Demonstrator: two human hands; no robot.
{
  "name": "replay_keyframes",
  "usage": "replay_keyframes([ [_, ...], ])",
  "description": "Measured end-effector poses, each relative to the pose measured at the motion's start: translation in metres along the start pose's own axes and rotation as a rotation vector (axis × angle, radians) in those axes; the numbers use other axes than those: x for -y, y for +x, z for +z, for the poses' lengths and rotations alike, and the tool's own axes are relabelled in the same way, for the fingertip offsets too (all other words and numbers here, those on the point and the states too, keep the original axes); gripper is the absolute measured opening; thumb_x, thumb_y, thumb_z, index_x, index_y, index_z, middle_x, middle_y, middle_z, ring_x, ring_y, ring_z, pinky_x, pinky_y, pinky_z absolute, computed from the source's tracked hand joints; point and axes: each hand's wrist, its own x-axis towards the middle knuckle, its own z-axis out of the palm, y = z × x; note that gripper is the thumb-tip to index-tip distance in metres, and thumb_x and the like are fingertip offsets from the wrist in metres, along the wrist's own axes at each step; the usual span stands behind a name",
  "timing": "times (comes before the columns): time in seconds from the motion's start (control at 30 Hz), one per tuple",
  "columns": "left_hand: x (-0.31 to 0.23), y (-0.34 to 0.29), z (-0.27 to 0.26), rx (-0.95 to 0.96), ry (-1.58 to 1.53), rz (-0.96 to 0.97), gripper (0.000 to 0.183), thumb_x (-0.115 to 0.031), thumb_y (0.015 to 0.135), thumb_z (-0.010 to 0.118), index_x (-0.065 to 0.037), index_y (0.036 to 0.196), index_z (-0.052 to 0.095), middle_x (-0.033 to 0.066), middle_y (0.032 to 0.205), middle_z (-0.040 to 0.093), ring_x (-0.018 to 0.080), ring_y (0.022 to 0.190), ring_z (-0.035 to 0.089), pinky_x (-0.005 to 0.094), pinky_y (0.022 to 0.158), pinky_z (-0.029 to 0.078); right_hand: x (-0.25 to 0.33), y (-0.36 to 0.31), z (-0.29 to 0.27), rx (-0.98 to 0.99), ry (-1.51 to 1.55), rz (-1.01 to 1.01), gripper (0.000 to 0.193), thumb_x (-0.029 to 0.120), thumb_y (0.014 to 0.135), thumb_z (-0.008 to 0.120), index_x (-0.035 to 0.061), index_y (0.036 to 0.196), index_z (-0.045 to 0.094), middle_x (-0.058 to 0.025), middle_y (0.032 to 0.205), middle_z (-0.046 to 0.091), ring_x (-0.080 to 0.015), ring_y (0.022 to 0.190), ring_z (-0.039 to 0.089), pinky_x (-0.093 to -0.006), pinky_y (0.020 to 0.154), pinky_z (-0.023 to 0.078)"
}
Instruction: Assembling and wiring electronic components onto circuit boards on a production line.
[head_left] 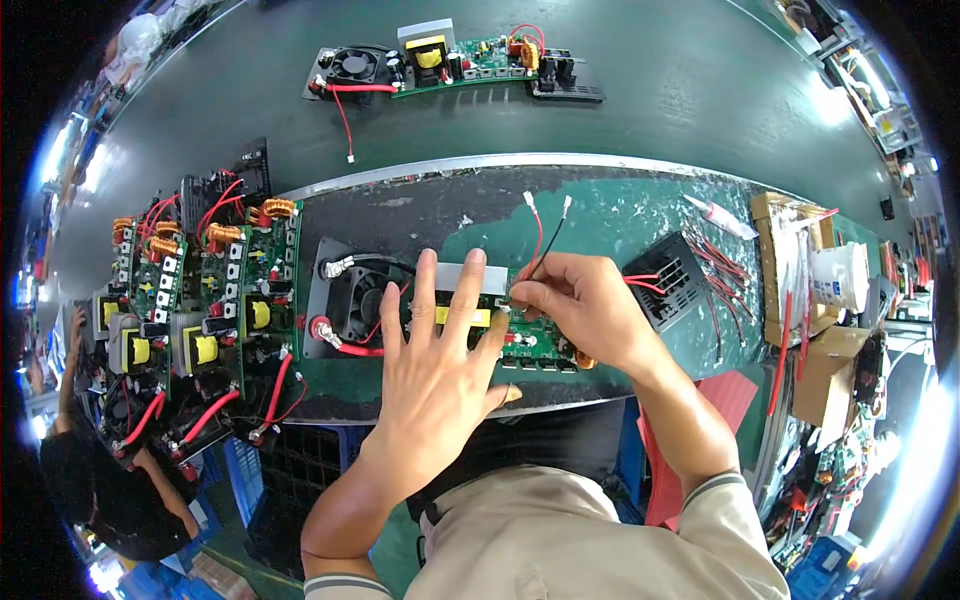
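A green circuit board (545,350) lies in front of me, joined by thick red and black cables to a panel with a black fan (357,300). My left hand (432,365) rests across the board with its fingers spread, over the yellow-wrapped transformer (470,316) and the silver heat sink (488,279). My right hand (580,305) pinches a thin red and black wire pair (540,243) at the board's far edge. The wires' free ends, tipped with metal terminals, point up and away. The wires' lower ends are hidden by my fingers.
Several similar board assemblies (235,290) stand at the left. Another assembly (465,62) lies on the far green surface (700,100). To my right are a black vented panel (665,285), loose wires (722,275), a glue bottle (722,217) and a cardboard box (775,260). A co-worker (125,490) is at far left.
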Motion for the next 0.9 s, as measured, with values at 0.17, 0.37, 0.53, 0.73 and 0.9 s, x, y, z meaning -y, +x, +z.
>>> replay_keyframes([
  [0.17,-0.001,-0.001,0.0,0.021,0.008,-0.003,0.067,-0.034,0.064,0.088,-0.013,0.123,0.064,0.0161,0.16,0.021,0.0477,0.145,0.018,0.0665,0.11,0.024,-0.006,0.001,0.003,-0.037,0.043,-0.033,0.018,0.012,0.091,0.067,-0.0054,0.094,0.07,-0.0114,0.072,0.069,-0.0111,0.067,0.065,-0.0287,0.061,0.052],
  [0.37,0.0,-0.001,0.0,0.017,-0.022,0.0,0.07,-0.037,0.067,0.085,-0.008,0.128,0.064,0.0153,0.16,0.021,0.0446,0.147,0.016,0.065,0.112,0.02,-0.004,0.0,0.002,-0.041,0.071,-0.046,0.019,0.013,0.091,0.067,-0.0056,0.093,0.07,-0.0112,0.072,0.069,-0.0108,0.068,0.066,-0.0284,0.061,0.052],
  [0.53,0.0,-0.001,0.002,0.015,-0.013,-0.007,0.07,-0.037,0.068,0.085,-0.009,0.128,0.063,0.0149,0.16,0.021,0.0443,0.147,0.015,0.0648,0.112,0.02,0.001,0.002,0.0,0.024,0.008,0.058,0.016,0.008,0.094,0.065,-0.008,0.096,0.068,-0.0081,0.082,0.07,-0.0095,0.076,0.065,-0.0243,0.068,0.053],
  [0.73,-0.001,0.001,0.001,0.024,0.022,-0.015,0.07,-0.033,0.064,0.088,-0.012,0.126,0.063,0.0161,0.16,0.021,0.0467,0.146,0.017,0.0662,0.111,0.023,0.0,0.004,0.001,0.008,0.001,0.037,0.017,0.008,0.095,0.064,-0.0086,0.097,0.068,-0.0082,0.083,0.07,-0.0104,0.076,0.066,-0.0251,0.069,0.054],
  [0.9,-0.006,0.003,0.001,0.017,0.067,0.005,0.071,-0.033,0.062,0.089,-0.007,0.123,0.064,0.0153,0.16,0.023,0.046,0.145,0.018,0.066,0.11,0.024,-0.002,0.004,0.002,-0.031,-0.02,0.043,0.017,0.008,0.095,0.064,-0.0086,0.098,0.068,-0.0084,0.082,0.07,-0.011,0.075,0.066,-0.0257,0.068,0.054],
])
